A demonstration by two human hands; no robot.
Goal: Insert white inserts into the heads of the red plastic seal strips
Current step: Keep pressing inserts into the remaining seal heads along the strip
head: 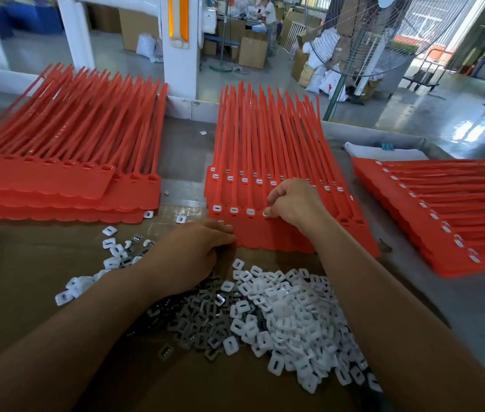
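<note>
Pinching with thumb and forefinger, the right hand [291, 203] holds a white insert [265, 214] at the fourth head of the front sheet of red seal strips [279, 236]; its other fingers are curled in. The left hand [193, 251] lies with its fingers on that sheet's near-left edge, apparently steadying it and gripping nothing that shows.

Nearest the camera, between the forearms, a large heap of loose inserts [294, 307] lies on the brown cardboard [27, 292], mixed on its left with small grey metal clips [193, 319]. Supply looks plentiful.

On the front sheet, three filled heads [233, 210] sit just left of the pinch. Those right of it are mostly hidden by the hand and wrist, though two at the far right end [360, 221] look red and empty. I judge this row under half done. The sheets stacked under and behind it already show white in their heads.

To the right, a separate stack [443, 221] shows white in every head that can be seen, so it seems finished. To the left, another stack [57, 185] shows only open red sockets, which suggests a good share of the work is left.

Farther off stand a pedestal fan [384, 34] and cartons on the workshop floor.
</note>
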